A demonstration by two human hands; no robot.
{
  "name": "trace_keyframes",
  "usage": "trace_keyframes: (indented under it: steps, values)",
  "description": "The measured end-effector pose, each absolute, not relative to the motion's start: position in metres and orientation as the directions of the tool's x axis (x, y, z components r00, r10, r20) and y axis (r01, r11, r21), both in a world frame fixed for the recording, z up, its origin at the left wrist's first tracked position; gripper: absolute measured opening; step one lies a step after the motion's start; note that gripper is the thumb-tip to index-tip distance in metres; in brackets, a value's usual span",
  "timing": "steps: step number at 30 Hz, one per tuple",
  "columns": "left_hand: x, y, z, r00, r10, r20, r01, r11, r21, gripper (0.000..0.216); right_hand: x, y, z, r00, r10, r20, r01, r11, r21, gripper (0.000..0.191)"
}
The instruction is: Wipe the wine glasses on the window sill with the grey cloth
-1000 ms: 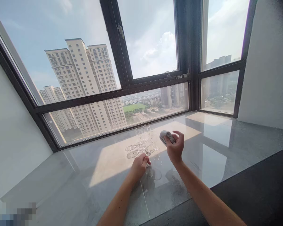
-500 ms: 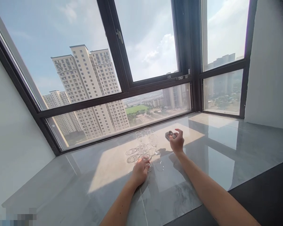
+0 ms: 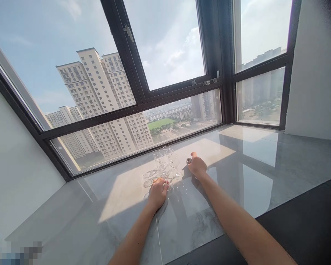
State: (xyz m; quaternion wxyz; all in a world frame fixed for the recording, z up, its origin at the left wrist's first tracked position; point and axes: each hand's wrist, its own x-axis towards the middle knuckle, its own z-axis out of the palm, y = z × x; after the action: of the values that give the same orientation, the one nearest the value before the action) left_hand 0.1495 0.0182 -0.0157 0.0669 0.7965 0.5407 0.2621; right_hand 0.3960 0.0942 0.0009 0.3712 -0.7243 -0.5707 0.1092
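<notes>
Several clear stemmed glasses (image 3: 173,159) stand close together on the glossy stone sill. My left hand (image 3: 158,193) is at the near side of this group, its fingers curled round the lower part of the nearest glass (image 3: 170,187). Much of that glass is hidden by the hand or lost in the glare. To the right of the group, my right hand (image 3: 198,166) is closed on a crumpled grey cloth (image 3: 189,161), which shows only at the fingertips. The right hand is apart from the glasses, above the sill.
The stone sill (image 3: 127,228) reaches back to a dark-framed window (image 3: 110,121). A white wall (image 3: 314,84) bounds it on the right, another wall (image 3: 13,158) on the left. Its front edge drops to a dark area at lower right. Sunlight and reflections cross the sill.
My right hand has moved left and turned, so less of the cloth shows. My left hand stays at the nearest glass. The camera view has shifted slightly.
</notes>
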Motion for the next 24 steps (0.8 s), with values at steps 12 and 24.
trace_keyframes:
  steps: [12, 24]
  values:
    - [0.157, 0.023, -0.008, 0.144, 0.966, 0.216, 0.927, -0.208, 0.311, 0.036, 0.389, 0.081, 0.009, 0.296, 0.92, 0.255, 0.848, -0.131, -0.513, 0.025]
    - [0.15, 0.025, -0.013, 0.05, 0.927, 0.371, 0.87, -0.223, 0.44, 0.03, 0.402, 0.074, -0.002, 0.223, 0.934, 0.28, 0.803, -0.013, -0.596, 0.049]
